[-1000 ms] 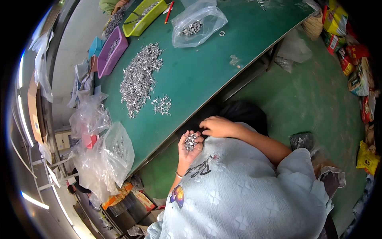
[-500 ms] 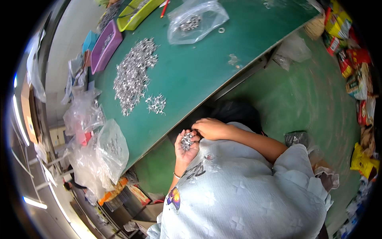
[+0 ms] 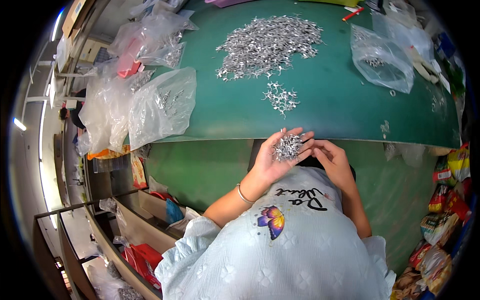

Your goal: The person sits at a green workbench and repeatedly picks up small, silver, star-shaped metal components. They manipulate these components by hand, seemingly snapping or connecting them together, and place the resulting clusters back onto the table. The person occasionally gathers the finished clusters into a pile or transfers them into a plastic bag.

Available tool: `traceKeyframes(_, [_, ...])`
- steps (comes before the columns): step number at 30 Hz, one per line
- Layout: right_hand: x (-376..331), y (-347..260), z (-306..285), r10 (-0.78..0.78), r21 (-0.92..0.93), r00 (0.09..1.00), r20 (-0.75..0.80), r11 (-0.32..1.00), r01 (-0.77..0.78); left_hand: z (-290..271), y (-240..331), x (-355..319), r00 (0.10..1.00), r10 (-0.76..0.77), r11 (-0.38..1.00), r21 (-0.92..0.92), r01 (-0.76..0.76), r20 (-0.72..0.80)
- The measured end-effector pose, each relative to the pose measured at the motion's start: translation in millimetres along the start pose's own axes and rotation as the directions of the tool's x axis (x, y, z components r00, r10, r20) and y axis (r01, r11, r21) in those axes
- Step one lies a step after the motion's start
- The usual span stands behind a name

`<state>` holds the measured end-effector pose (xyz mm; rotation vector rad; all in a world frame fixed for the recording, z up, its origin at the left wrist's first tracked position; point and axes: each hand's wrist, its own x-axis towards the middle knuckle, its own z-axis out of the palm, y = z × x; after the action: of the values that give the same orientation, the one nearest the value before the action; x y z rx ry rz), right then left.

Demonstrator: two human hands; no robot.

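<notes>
Palm up at the near table edge, my left hand (image 3: 266, 165) cups a heap of small silvery metal pieces (image 3: 287, 147) with curved prongs. Its fingers curl loosely around the heap. Right beside it, my right hand (image 3: 336, 161) has its fingers bent together at the left fingertips; whether a piece is between them I cannot make out. Beyond the hands, a small cluster of the same pieces (image 3: 281, 98) lies on the green table (image 3: 225, 117). A much larger pile (image 3: 270, 45) spreads behind that cluster.
Clear plastic bags (image 3: 187, 100) holding metal pieces crowd the table's left side. Another clear bag (image 3: 382, 65) lies at the right, near a red pen (image 3: 353, 14) and a small ring (image 3: 392, 93). Shelving (image 3: 135, 225) stands lower left; colourful packages (image 3: 440, 200) line the right.
My view has turned, so the table now lies straight ahead. The left palm with the metal pieces shows more openly, and my right hand stays at its fingertips.
</notes>
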<state>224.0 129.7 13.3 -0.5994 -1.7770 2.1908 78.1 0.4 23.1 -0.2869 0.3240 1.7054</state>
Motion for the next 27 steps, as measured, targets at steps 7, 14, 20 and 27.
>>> traceKeyframes(7, [21.4,-11.5,16.6,-0.016,0.011,0.991,-0.132,1.0,0.018,20.2,28.6,2.5,0.993,0.096,0.994,-0.054,-0.099,-0.063])
traceKeyframes(14, [58.8,-16.6,22.0,-0.219,-0.372,0.942,-0.255,0.921,0.114,10.2,95.5,-14.4,0.925,0.346,0.892,-0.252,-0.375,-0.154])
traceKeyframes(20, [81.6,-4.7,26.2,-0.437,-0.672,0.863,-0.253,0.721,0.168,-4.3,176.6,-39.5,0.771,0.594,0.697,-0.331,-0.636,-0.228])
traceKeyframes(27, [89.7,0.3,28.2,-0.487,-0.693,0.831,-0.269,0.697,0.184,-15.3,210.2,-54.2,0.594,0.688,0.516,-0.294,-0.805,-0.417])
